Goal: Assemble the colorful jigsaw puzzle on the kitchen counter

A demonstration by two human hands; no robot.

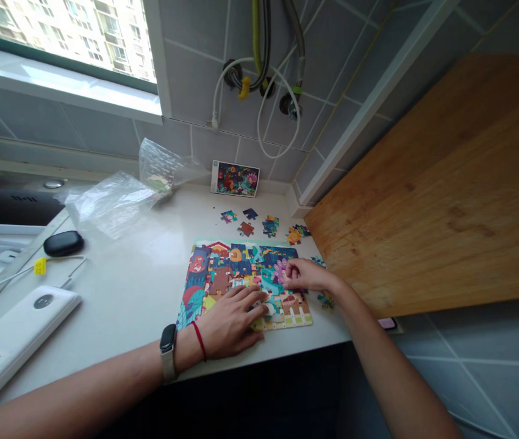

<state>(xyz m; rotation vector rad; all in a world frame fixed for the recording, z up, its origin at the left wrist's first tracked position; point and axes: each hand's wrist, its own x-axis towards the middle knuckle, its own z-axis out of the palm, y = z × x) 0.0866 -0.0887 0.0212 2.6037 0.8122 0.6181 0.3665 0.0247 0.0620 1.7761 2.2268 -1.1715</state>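
A colourful jigsaw puzzle (pixel 222 268) lies partly assembled on the white counter (pixel 140 286). My left hand (pixel 234 323) rests flat on its lower edge, fingers stretched toward a piece near the bottom middle. My right hand (pixel 305 275) presses on the puzzle's right side, fingers curled down onto a piece. Several loose puzzle pieces (pixel 268 225) lie beyond the puzzle's far edge. A reference picture card (pixel 235 178) leans against the tiled wall behind them.
Clear plastic bags (pixel 117 198) lie at the back left. A black case (pixel 63 243), a white device (pixel 16 332) and a cable with a yellow tag (pixel 39 266) sit at the left. A wooden board (pixel 442 183) rises on the right. Hoses (pixel 263 67) hang on the wall.
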